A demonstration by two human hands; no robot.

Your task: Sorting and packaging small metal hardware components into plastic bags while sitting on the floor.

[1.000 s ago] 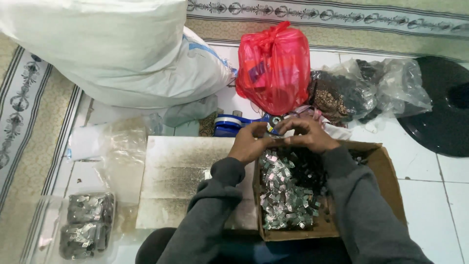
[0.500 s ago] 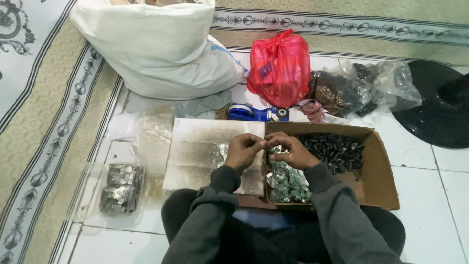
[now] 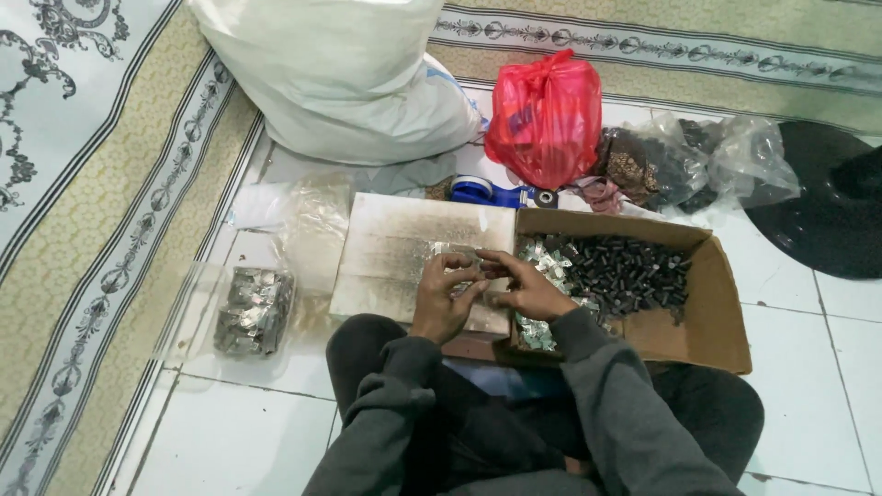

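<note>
Both my hands meet over the pale scuffed board (image 3: 404, 248); my left hand (image 3: 443, 303) and right hand (image 3: 525, 287) pinch one small silvery piece (image 3: 480, 268) beside the cardboard box (image 3: 707, 321) of dark cylinders (image 3: 625, 271).

White tiled floor (image 3: 808, 321) edged by patterned carpet (image 3: 101, 211).
</note>
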